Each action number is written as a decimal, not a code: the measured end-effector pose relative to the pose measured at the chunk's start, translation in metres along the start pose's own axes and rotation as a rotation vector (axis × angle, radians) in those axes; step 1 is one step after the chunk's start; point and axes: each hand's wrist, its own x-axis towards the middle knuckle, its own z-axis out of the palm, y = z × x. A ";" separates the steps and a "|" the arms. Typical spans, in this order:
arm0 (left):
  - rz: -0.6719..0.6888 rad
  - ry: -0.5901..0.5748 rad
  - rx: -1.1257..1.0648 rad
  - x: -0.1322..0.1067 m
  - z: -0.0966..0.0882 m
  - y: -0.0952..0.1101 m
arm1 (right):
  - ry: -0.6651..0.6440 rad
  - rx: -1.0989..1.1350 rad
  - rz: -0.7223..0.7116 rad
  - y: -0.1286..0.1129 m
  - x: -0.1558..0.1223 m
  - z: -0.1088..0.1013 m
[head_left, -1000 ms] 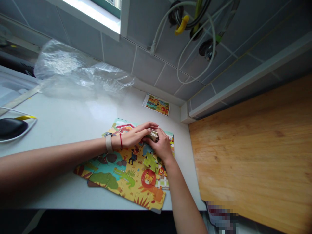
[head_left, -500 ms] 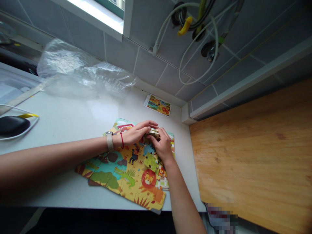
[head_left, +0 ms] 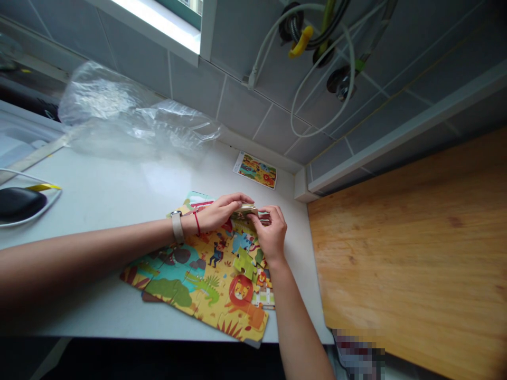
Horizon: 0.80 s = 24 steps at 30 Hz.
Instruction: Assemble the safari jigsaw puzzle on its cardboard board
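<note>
Between my hands is a small stack of puzzle pieces (head_left: 246, 209), seen mostly edge-on. My left hand (head_left: 224, 211) is closed on the stack from the left, its fingers curved over the top. On the right side my right hand (head_left: 270, 229) pinches the stack's near end between thumb and fingers. Below them lies a colourful jigsaw puzzle (head_left: 206, 285) showing a lion, a crocodile and a pond. A loose green puzzle piece (head_left: 244, 263) rests on it, close to my right wrist. Part of the puzzle is hidden under my hands and left forearm.
A small picture card (head_left: 256, 170) lies behind the puzzle on the white table (head_left: 119, 190). Crumpled clear plastic bags (head_left: 130, 116) are at the back left. A black mouse-like object (head_left: 21, 205) with a white cable sits far left. A wooden board (head_left: 404, 248) adjoins the right side.
My right hand has shifted slightly right, its fingers a little farther from my left hand. More of the stack's edge and the puzzle beneath now shows.
</note>
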 end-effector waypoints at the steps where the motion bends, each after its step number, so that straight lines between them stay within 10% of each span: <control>1: 0.003 -0.001 0.004 0.000 0.000 0.000 | -0.009 -0.008 -0.008 -0.001 0.000 -0.001; 24: 0.007 -0.001 0.119 -0.002 0.000 0.005 | -0.093 -0.031 0.130 0.003 0.000 0.002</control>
